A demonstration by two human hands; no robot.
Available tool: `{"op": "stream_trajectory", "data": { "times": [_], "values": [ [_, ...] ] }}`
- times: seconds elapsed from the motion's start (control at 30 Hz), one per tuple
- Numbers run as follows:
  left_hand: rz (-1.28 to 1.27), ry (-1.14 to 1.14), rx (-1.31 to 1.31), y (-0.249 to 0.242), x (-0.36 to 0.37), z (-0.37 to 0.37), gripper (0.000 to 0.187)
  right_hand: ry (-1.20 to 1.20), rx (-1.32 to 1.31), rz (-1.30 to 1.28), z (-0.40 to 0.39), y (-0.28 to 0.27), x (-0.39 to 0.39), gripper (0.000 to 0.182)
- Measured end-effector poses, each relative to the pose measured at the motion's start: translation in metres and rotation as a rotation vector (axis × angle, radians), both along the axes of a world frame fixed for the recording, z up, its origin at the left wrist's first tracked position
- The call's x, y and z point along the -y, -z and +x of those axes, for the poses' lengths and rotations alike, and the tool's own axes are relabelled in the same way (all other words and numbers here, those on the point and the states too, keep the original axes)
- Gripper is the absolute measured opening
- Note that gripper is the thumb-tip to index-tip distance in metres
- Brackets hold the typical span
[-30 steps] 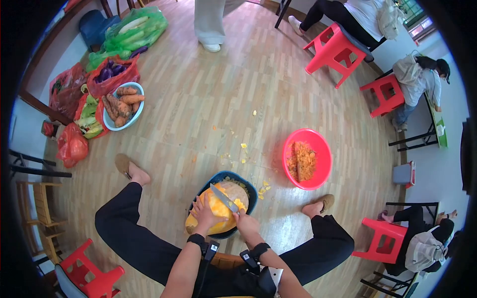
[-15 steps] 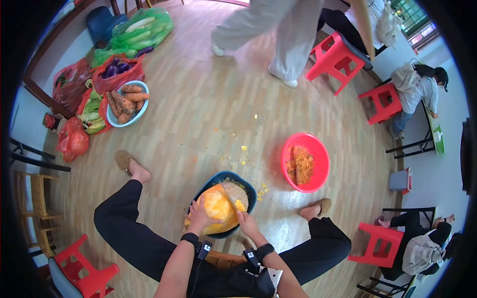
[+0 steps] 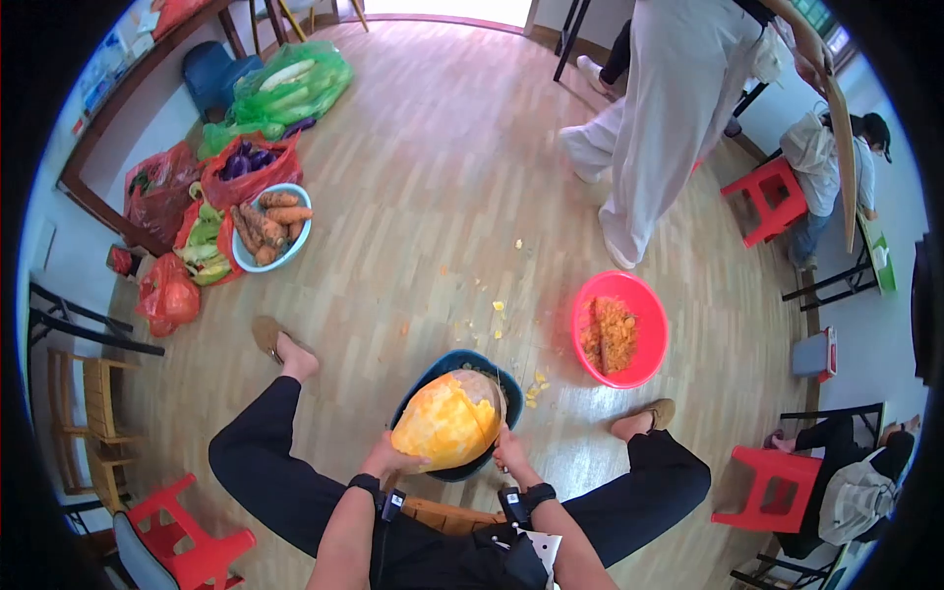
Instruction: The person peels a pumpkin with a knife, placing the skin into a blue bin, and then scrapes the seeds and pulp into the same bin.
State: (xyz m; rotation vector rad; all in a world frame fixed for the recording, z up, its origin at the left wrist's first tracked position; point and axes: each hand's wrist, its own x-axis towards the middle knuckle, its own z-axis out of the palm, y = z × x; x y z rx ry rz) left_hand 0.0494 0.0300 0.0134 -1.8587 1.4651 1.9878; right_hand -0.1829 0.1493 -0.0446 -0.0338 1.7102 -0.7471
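Observation:
A large, partly peeled pumpkin, orange where bare and tan on its right, rests in a dark blue basin between my legs. My left hand grips its lower left side. In my right hand is a knife, its blade upright along the pumpkin's right side where rind remains. The fingers are wrapped round its handle, which is mostly hidden. Bits of peel lie inside the basin and on the floor beside it.
Right of the basin stands a pink basin with orange shreds. At left are a bowl of carrots, eggplants in a red bag, and a green bag. A person in pale trousers walks past carrying a board. Red stools stand around.
My left hand slid from the pumpkin's top to its lower left side. The knife shifted right and now stands along the pumpkin's right edge. The walking person moved right, nearer the pink basin.

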Motion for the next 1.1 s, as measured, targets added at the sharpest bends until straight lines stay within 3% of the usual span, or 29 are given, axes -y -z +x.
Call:
{"op": "stream_trajectory", "data": {
  "times": [0.03, 0.13, 0.17, 0.23, 0.37, 0.47, 0.53, 0.7, 0.97, 1.1],
  "values": [
    [-0.021, 0.034, -0.016, -0.002, -0.001, -0.002, 0.091, -0.017, -0.082, -0.023, 0.005, -0.001, 0.002, 0.049],
    [-0.132, 0.149, 0.039, 0.088, -0.013, 0.024, 0.09, -0.021, -0.126, -0.055, -0.003, -0.012, 0.011, 0.048],
    [-0.132, 0.266, 0.268, 0.013, -0.002, 0.001, 0.093, -0.045, -0.078, -0.017, -0.008, -0.012, 0.011, 0.049],
    [-0.168, 0.379, 0.409, -0.02, 0.008, -0.011, 0.096, -0.067, -0.023, 0.027, -0.009, -0.014, 0.006, 0.049],
    [-0.206, 0.601, 0.678, -0.024, 0.016, -0.011, 0.105, -0.117, 0.021, 0.027, 0.002, -0.016, 0.007, 0.049],
    [-0.168, 0.624, 0.678, -0.032, 0.019, -0.008, 0.105, -0.147, 0.027, 0.017, 0.005, 0.01, -0.001, 0.052],
    [-0.163, 0.623, 0.669, -0.034, 0.018, -0.008, 0.106, -0.39, -0.627, -0.25, 0.012, 0.02, -0.004, 0.053],
    [-0.164, 0.663, 0.683, -0.036, 0.017, -0.014, 0.109, -0.601, -0.626, -0.063, 0.012, -0.046, 0.003, 0.053],
    [-0.169, 0.644, 0.687, -0.038, 0.016, -0.025, 0.126, -0.656, -0.648, 0.078, 0.017, -0.047, 0.006, 0.051],
    [-0.168, 0.699, 0.747, -0.052, 0.017, -0.04, 0.123, -0.661, -0.668, 0.125, 0.016, -0.048, 0.01, 0.051]
  ]
}}
